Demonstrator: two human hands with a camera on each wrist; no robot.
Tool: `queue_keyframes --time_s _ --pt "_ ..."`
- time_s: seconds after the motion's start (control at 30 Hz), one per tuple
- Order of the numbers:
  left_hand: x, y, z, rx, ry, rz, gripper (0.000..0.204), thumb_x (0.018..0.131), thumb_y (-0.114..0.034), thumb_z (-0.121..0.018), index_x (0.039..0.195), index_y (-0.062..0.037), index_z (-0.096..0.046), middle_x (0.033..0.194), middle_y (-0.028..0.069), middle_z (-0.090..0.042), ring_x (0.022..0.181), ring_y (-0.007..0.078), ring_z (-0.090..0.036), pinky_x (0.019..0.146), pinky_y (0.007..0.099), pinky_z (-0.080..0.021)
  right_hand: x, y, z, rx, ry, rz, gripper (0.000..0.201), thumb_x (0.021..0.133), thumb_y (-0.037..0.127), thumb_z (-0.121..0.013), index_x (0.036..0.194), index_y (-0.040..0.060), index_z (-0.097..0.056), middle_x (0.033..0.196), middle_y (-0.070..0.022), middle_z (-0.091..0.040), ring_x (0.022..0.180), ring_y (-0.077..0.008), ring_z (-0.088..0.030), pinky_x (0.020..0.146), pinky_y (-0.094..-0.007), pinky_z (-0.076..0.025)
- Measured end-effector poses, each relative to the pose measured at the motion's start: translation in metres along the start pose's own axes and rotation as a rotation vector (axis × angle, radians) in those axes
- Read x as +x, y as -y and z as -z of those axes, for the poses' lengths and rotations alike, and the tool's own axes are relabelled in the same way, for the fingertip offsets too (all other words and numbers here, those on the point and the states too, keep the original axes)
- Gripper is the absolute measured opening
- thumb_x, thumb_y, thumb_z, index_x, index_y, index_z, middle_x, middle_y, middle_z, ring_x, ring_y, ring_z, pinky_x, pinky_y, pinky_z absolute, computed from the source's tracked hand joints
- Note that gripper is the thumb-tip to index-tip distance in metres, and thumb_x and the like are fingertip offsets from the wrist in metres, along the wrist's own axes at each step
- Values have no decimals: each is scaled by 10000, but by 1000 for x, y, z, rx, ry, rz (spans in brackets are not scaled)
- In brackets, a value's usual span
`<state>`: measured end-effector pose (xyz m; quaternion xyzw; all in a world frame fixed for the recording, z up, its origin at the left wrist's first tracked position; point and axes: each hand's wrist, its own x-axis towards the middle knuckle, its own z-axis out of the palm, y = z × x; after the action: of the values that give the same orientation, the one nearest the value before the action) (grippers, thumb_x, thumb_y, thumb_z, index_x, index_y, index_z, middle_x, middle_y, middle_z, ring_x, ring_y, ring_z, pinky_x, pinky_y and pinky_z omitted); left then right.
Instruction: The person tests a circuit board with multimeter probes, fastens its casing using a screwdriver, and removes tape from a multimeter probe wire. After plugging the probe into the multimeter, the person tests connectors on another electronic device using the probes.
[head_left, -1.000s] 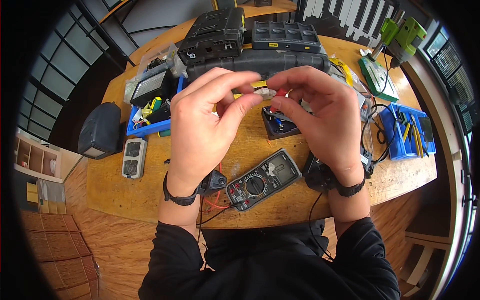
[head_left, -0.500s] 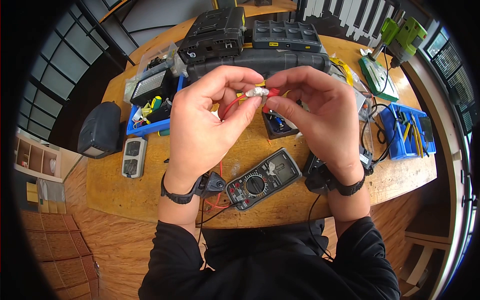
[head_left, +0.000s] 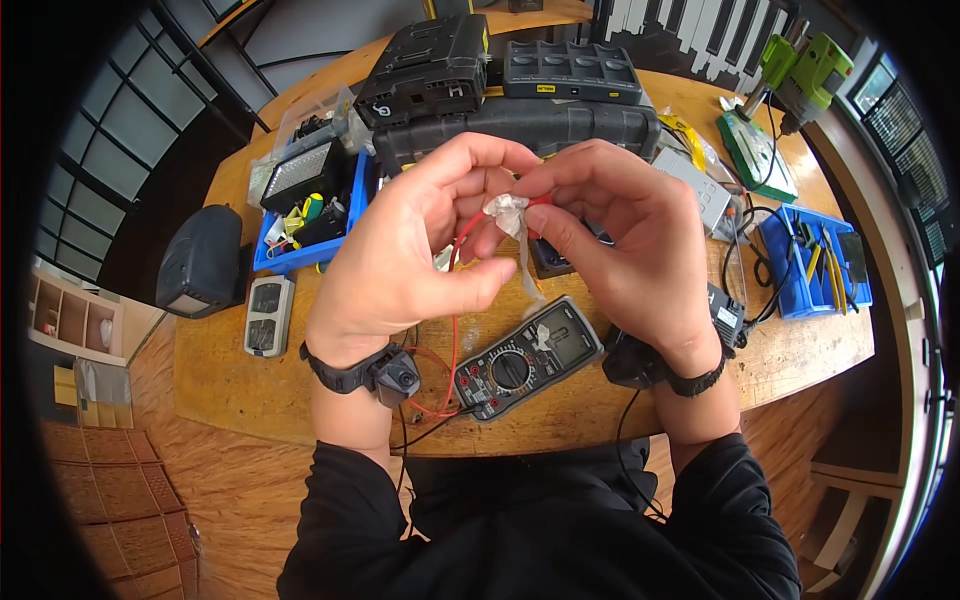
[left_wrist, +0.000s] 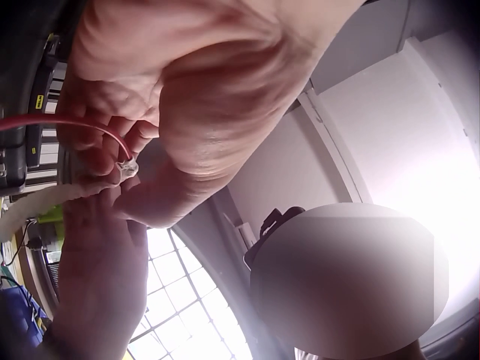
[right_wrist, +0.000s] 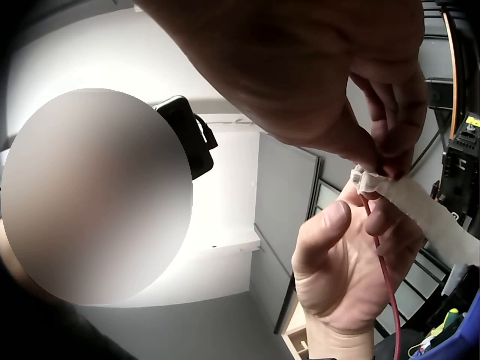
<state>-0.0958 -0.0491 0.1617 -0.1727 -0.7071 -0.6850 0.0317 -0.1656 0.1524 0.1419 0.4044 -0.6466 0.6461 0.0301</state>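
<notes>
White wrapping (head_left: 508, 214) forms a crumpled lump around a red wire (head_left: 456, 310), and a loose strip hangs from it. My left hand (head_left: 400, 255) holds the wire beside the lump with curled fingers, its thumb held away. On the other side, my right hand (head_left: 625, 225) pinches the red end at the wrapping between thumb and fingers. The right wrist view shows the strip (right_wrist: 427, 214) trailing away and the wire (right_wrist: 386, 277) running down past the left palm. Below the hands lies a multimeter (head_left: 520, 362) on the table.
Black cases (head_left: 425, 75) stand at the back. A blue bin (head_left: 300, 258) is at the left, near a grey-white device (head_left: 268, 316). On the right are a blue tool tray (head_left: 800, 295), cables and a green drill (head_left: 815, 75). An open black box sits behind the hands.
The white wrapping has come into fuller view, with its strip now hanging down. My left thumb has moved off the lump and downward; the left wrist has shifted left. The right fingers have moved inward.
</notes>
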Motion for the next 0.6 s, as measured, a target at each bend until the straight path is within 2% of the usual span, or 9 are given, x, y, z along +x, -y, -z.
queue_keyframes --time_s 0.03,0.1,0.13,0.2,0.3,0.43,0.5,0.6 --pt "0 1 -3 0 3 0 559 849 76 -677 1401 39 -598 1234 89 -709 1042 88 -640 831 232 -522 0 1 0 -1 -3 0 216 923 -83 -767 1136 -71 -730 1096 -109 -795 1021 -155 -770 894 -291 -628" --pt "-1 2 -11 167 -117 -40 542 845 121 -674 1356 -54 -631 1027 -2 -697 839 80 -572 796 253 -503 0 2 0 178 -20 -115 207 938 -75 -755 1142 -77 -723 1076 -107 -797 1000 -139 -767 894 -282 -623" --pt "0 5 -12 168 -117 -40 542 845 121 -674 1356 -54 -631 1027 -2 -697 839 80 -572 796 253 -503 0 3 0 179 -20 -113 207 938 -75 -755 1142 -77 -723 1076 -107 -797 1000 -139 -767 894 -282 -623" --pt "3 12 -13 479 -185 -208 548 834 129 -680 1336 -90 -659 948 5 -682 792 90 -588 734 257 -507 0 3 1 223 -12 -126 185 951 -69 -743 1135 -74 -727 1059 -98 -798 987 -132 -766 895 -277 -619" --pt "5 11 -15 613 -239 -302 495 823 124 -707 1270 -88 -700 906 32 -672 767 116 -618 687 275 -521 0 5 1 260 -9 -139 178 956 -64 -741 1133 -78 -727 1052 -99 -795 987 -126 -762 891 -273 -618" --pt "8 6 -12 771 -277 -414 448 792 117 -760 1195 -76 -737 932 52 -684 805 159 -672 701 299 -554 2 5 5 220 -11 -181 177 963 -60 -741 1138 -86 -725 1045 -96 -793 981 -117 -759 882 -262 -614" --pt "10 7 -9 882 -282 -599 417 731 138 -775 1110 -36 -786 1043 77 -737 923 182 -718 800 291 -571 2 4 5 234 -13 -216 173 974 -58 -734 1145 -89 -727 1041 -91 -790 967 -109 -753 868 -245 -608" --pt "12 9 -2 935 -252 -692 373 703 144 -788 1035 -26 -806 1075 96 -750 941 208 -730 817 317 -591 4 8 6 288 -9 -256 171 982 -63 -727 1151 -90 -728 1038 -88 -786 959 -105 -748 856 -234 -603"
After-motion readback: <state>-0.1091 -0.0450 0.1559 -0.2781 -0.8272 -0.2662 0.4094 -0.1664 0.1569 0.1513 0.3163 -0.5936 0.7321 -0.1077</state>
